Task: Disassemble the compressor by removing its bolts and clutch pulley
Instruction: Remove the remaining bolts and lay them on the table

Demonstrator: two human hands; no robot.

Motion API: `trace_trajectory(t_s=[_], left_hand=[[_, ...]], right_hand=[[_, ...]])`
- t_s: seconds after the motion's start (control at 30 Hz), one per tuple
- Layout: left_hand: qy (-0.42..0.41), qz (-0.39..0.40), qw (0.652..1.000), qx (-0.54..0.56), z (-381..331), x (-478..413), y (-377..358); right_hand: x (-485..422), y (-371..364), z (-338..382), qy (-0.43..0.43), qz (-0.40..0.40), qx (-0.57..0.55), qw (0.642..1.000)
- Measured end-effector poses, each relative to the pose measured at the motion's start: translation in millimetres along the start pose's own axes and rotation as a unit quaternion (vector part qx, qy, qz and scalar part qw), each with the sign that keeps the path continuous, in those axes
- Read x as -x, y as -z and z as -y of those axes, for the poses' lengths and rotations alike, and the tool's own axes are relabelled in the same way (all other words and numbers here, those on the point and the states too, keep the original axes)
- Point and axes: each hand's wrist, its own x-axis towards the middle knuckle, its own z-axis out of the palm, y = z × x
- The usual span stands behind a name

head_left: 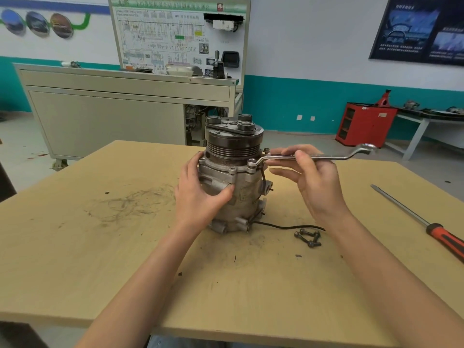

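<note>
**Spanner seated on a flange bolt**

On the wooden table (75,259), loose bolts (308,237) lie heaped near the compressor (241,194), and a screwdriver (426,226) lies well to the right. The left hand (200,197) clasps the upright compressor's housing. The right hand (312,179) pinches the shaft of a ring spanner (326,156), whose ring sits on a flange bolt (252,162) below the clutch pulley (233,144). A red tool cabinet (364,124) stands beyond.

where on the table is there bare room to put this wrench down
Widest bare patch: the table left of the compressor, out to the left edge. Also the strip between the loose bolts and the screwdriver. Crowded: right of the compressor's base, where the black wire and bolts lie.
</note>
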Motion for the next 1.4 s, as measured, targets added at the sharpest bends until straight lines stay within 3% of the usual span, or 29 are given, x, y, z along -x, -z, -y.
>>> trace_trajectory(t_s=[0.13, 0.23, 0.33, 0.4, 0.47, 0.53, 0.63, 0.7, 0.83, 0.93, 1.07, 1.13, 1.2, 1.27, 1.3, 1.33, 1.4], left_hand=[[0.0, 0.0, 1.0, 0.002, -0.9, 0.4, 0.2], [0.002, 0.0, 1.0, 0.008, -2.3, 1.2, 1.1], [0.001, 0.001, 1.0, 0.005, -3.1, 1.4, 1.6], [0.0, 0.001, 1.0, 0.003, -2.9, 1.0, 1.4], [0.001, 0.003, 1.0, 0.001, -2.5, 0.7, 1.0], [0.001, 0.005, 1.0, 0.003, -2.6, 0.8, 0.9], [-0.001, 0.003, 1.0, 0.006, -3.4, 1.4, 0.9], [-0.001, 0.001, 1.0, 0.006, -3.6, 1.8, 1.2], [0.003, -0.001, 1.0, -0.002, -2.7, 1.7, -0.4], [0.017, -0.002, 1.0, -0.018, -1.2, 0.0, -2.0], [0.007, 0.001, 1.0, 0.016, -2.5, -0.6, -1.0], [0.007, -0.003, 1.0, 0.019, -2.4, 0.0, -1.2], [0.004, -0.006, 1.0, 0.014, -1.7, 0.8, -1.0], [-0.004, -0.008, 1.0, 0.008, -1.2, 1.5, -0.3], [-0.005, -0.007, 1.0, 0.007, -1.6, 1.5, 0.1], [-0.004, -0.006, 1.0, 0.006, -2.2, 1.6, 0.4], [-0.005, -0.006, 1.0, 0.005, -2.8, 1.7, 0.5]], right_hand=[[-31.6, 14.6, -5.1, -0.211, -0.012, -0.188, 0.959], [-46.6, 15.2, -11.3, -0.258, -0.007, -0.207, 0.944], [-57.7, 14.7, -2.0, -0.174, -0.061, -0.141, 0.973], [-59.7, 14.9, 13.4, -0.075, -0.111, 0.005, 0.991], [-54.6, 8.2, 29.0, 0.025, -0.107, 0.148, 0.983], [-44.1, -8.2, 41.1, 0.146, -0.055, 0.299, 0.941], [-29.3, -34.3, 45.2, 0.302, 0.029, 0.497, 0.813], [-22.4, -48.2, 43.5, 0.337, 0.062, 0.575, 0.743], [-14.7, -65.1, 37.3, 0.402, 0.056, 0.655, 0.637], [-10.0, -74.9, 30.9, 0.429, 0.052, 0.689, 0.582], [-5.3, -80.5, 22.5, 0.475, 0.039, 0.682, 0.555], [-6.2, -73.0, 19.6, 0.492, 0.032, 0.657, 0.57], [-4.2, -54.9, 14.2, 0.481, 0.045, 0.6, 0.638], [3.0, -33.1, 7.9, 0.388, 0.043, 0.468, 0.793], [7.3, -24.0, 7.0, 0.3, 0.027, 0.367, 0.88], [9.8, -16.6, 6.1, 0.206, 0.007, 0.259, 0.944], [3.4, -6.0, 3.6, 0.045, -0.015, 0.079, 0.996]])
